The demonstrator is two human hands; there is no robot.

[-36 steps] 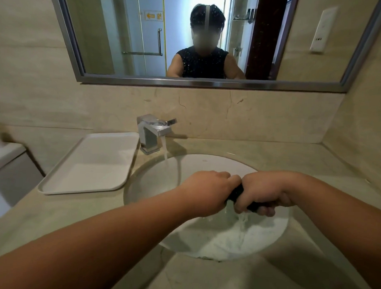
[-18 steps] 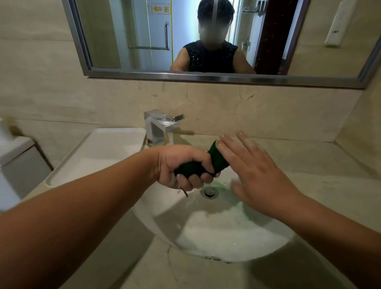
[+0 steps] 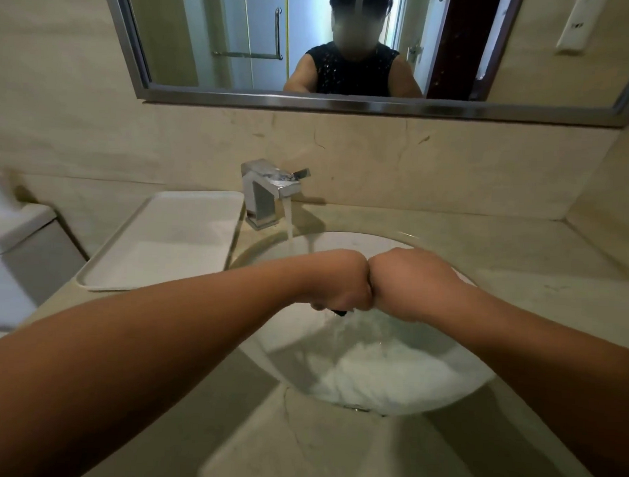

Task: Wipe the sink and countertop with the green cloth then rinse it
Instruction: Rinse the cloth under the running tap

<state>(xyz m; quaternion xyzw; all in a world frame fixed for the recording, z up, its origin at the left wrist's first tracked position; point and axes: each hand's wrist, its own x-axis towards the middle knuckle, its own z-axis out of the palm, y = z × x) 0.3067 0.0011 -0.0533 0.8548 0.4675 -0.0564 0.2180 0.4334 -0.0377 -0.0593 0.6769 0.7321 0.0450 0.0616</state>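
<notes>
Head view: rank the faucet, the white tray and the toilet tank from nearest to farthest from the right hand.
From the right hand, over the sink:
1. Faucet, behind and to the left, at the sink's back edge.
2. White tray, on the counter left of the sink.
3. Toilet tank, far left, past the counter's end.

Open tabletop [image 3: 519, 259] runs along the right of frame to the side wall [image 3: 614, 191]. At left, a white tray [image 3: 156, 243] fills the surface beside the sink [image 3: 472, 379]. The faucet [image 3: 268, 194] stands upper centre, its stream [image 3: 289, 221] falling just behind the left hand [image 3: 343, 282]. The lower basin appears passable, though glare obscures it.
</notes>
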